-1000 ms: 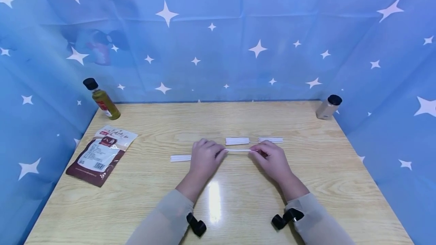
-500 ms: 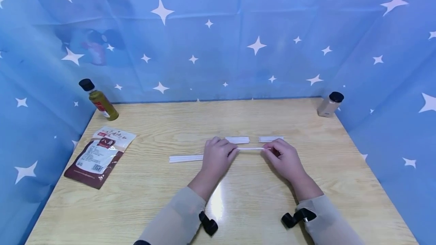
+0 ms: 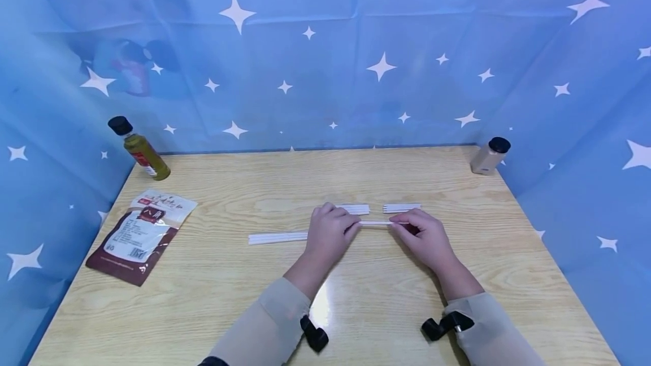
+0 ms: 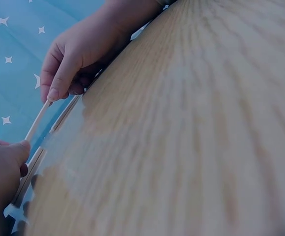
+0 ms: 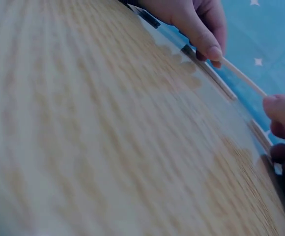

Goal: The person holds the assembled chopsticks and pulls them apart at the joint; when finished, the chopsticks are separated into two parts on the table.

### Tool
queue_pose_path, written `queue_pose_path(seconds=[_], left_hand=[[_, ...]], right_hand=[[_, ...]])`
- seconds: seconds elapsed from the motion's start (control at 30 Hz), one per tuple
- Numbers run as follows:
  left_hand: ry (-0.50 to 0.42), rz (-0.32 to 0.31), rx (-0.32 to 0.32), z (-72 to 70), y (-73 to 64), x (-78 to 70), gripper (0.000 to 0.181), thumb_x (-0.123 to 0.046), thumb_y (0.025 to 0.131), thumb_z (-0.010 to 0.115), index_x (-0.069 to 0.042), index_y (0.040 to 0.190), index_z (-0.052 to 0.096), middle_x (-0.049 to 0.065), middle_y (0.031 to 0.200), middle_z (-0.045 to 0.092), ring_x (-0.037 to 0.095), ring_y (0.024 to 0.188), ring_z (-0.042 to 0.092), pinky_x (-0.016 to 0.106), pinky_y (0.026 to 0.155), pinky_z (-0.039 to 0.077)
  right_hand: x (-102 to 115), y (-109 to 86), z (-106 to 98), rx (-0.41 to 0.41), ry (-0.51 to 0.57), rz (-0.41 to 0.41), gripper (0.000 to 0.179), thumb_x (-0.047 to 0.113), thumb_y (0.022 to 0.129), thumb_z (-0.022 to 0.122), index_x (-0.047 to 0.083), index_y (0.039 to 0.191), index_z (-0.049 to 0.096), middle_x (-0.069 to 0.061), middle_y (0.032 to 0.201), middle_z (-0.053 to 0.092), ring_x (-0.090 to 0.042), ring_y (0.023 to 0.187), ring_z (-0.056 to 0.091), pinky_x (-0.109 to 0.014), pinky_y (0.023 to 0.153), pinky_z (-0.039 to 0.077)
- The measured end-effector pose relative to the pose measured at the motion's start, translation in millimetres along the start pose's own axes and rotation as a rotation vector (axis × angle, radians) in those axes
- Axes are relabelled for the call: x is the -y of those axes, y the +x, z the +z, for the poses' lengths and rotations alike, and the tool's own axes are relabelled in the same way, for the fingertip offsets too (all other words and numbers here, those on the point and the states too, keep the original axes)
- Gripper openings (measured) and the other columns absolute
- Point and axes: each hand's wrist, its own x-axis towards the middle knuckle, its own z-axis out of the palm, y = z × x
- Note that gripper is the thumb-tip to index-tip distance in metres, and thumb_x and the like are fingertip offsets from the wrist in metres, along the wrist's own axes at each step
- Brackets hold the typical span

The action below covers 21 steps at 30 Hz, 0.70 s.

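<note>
A thin white stick [image 3: 375, 223] spans the gap between the two hands, level and just nearer than the rows behind it. The left hand [image 3: 330, 234] pinches its left end with thumb and fingers, and the right hand [image 3: 426, 237] pinches its right end. Both wrist views also show the stick [image 4: 36, 123] between the two thumbs. White sticks lie side by side in a longer row [image 3: 277, 238], whose right end the left hand hides. Behind the hands lie two short rows, a middle one [image 3: 357, 208] partly covered by the left hand and a right one [image 3: 402, 208].
On the wooden table [image 3: 244, 309], a brown and white pouch [image 3: 141, 236] lies at the left. A bottle of yellow-green liquid [image 3: 146, 156] with a black cap stands at the back left corner, a small black-lidded jar [image 3: 490, 156] at the back right. A blue star-patterned cloth [image 3: 305, 61] surrounds the table.
Both hands have moved right together with the stick held between them. More of the left row of sticks shows now, while the left hand covers part of the middle row.
</note>
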Motion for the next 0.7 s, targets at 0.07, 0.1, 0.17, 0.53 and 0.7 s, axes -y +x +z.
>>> queue_pose_path(seconds=[0.07,0.1,0.17,0.53,0.7], left_hand=[[-0.031,0.005,-0.013,0.8,-0.5,0.5,0.012,-0.036,0.099,0.079,-0.029,0.104,0.086,-0.01,0.099,0.079,0.017,0.094,0.063,0.038,0.081,0.048],[-0.048,0.007,-0.019,1.1,-0.8,0.6,0.011,-0.034,0.098,0.08,-0.029,0.104,0.086,-0.01,0.099,0.079,0.017,0.094,0.062,0.039,0.081,0.048],[-0.078,0.007,-0.027,1.3,-1.3,0.7,0.01,-0.032,0.097,0.081,-0.028,0.105,0.086,-0.01,0.1,0.079,0.017,0.096,0.062,0.04,0.083,0.047],[-0.07,-0.016,-0.046,-1.4,-4.1,-0.8,0.009,-0.033,0.097,0.081,-0.03,0.103,0.086,-0.013,0.1,0.079,0.016,0.099,0.061,0.044,0.092,0.044],[-0.047,-0.018,-0.037,-2.8,-3.4,-1.6,0.009,-0.034,0.098,0.08,-0.031,0.104,0.086,-0.014,0.1,0.079,0.016,0.1,0.061,0.044,0.092,0.044]], right_hand=[[0.2,-0.1,0.2,0.014,0.003,0.003,0.014,0.002,0.092,0.083,0.012,0.101,0.083,0.003,0.097,0.076,-0.009,0.084,0.063,-0.016,0.072,0.049],[0.4,-0.1,0.1,0.02,0.0,0.007,0.013,0.002,0.092,0.083,0.012,0.101,0.083,0.003,0.097,0.076,-0.009,0.084,0.064,-0.016,0.073,0.049],[0.6,-0.4,-0.6,0.031,-0.011,0.018,0.011,0.004,0.094,0.082,0.012,0.102,0.083,0.003,0.098,0.076,-0.01,0.084,0.064,-0.017,0.074,0.048],[2.3,0.1,0.1,0.059,-0.023,0.063,0.007,0.007,0.097,0.08,0.014,0.1,0.081,0.007,0.097,0.074,-0.01,0.083,0.062,-0.019,0.073,0.047],[3.2,2.0,-0.2,0.063,-0.026,0.075,0.006,0.009,0.098,0.079,0.014,0.1,0.08,0.007,0.097,0.075,-0.011,0.083,0.062,-0.02,0.073,0.046]])
